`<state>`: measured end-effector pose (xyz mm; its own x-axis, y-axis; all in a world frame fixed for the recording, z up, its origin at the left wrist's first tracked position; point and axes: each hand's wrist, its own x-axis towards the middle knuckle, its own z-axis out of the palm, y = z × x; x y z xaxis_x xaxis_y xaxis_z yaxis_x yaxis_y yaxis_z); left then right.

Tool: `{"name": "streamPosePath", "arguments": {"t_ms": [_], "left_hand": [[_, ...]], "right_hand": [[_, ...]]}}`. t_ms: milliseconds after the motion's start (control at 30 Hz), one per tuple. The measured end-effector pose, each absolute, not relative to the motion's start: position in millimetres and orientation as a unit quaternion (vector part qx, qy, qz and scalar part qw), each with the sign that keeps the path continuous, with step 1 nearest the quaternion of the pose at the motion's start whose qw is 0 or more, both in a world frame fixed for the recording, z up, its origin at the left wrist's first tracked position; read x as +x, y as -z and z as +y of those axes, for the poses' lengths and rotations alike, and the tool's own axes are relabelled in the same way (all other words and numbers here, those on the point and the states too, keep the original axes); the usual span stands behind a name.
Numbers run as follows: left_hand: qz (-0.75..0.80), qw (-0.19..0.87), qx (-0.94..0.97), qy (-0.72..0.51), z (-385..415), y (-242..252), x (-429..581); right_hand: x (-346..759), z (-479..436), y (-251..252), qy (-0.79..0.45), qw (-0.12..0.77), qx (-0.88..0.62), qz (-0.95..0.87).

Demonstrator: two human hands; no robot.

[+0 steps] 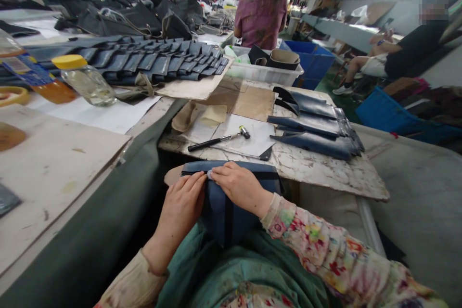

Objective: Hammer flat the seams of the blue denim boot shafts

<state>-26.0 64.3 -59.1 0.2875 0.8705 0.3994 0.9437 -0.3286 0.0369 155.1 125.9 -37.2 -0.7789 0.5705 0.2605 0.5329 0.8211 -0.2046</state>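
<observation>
A dark blue leather-like panel (pixel 238 219) with black strips lies over my lap, its far edge against the table. My left hand (pixel 184 202) rests on the left part of its upper edge, fingers closed and pressed along the black strip. From the right, my right hand (pixel 240 187) presses on the same edge with its fingers together. The fingertips of both hands nearly meet at a small whitish piece (pixel 210 174), whose kind I cannot make out. A beige flap (pixel 173 175) sticks out past the panel's left end.
A hammer (pixel 212 142) lies on white paper (pixel 252 130) ahead. Blue folded pieces (pixel 314 127) are stacked at the right of the board. Left are a yellow-lidded jar (pixel 86 82) and rows of blue pieces (pixel 144 60). A person (pixel 262 9) stands beyond a white bin (pixel 267 74).
</observation>
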Motion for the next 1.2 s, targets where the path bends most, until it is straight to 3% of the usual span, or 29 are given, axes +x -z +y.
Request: {"name": "streamPosePath", "arguments": {"t_ms": [467, 800, 967, 1200], "left_hand": [[-0.659, 0.079, -0.722, 0.197, 59, 66, -63], [-0.647, 0.049, -0.746, 0.146, 68, 47, -57], [-0.608, -0.015, -0.788, 0.092, 128, 29, -66], [-0.632, -0.093, -0.766, -0.072, 248, 62, -60]], "right_hand": [[93, 139, 39, -0.051, 0.162, -0.237, -0.956], [177, 123, 24, -0.011, 0.110, -0.278, -0.954], [213, 104, 20, 0.021, 0.085, -0.326, -0.941], [239, 67, 50, -0.009, 0.213, -0.440, -0.872]]}}
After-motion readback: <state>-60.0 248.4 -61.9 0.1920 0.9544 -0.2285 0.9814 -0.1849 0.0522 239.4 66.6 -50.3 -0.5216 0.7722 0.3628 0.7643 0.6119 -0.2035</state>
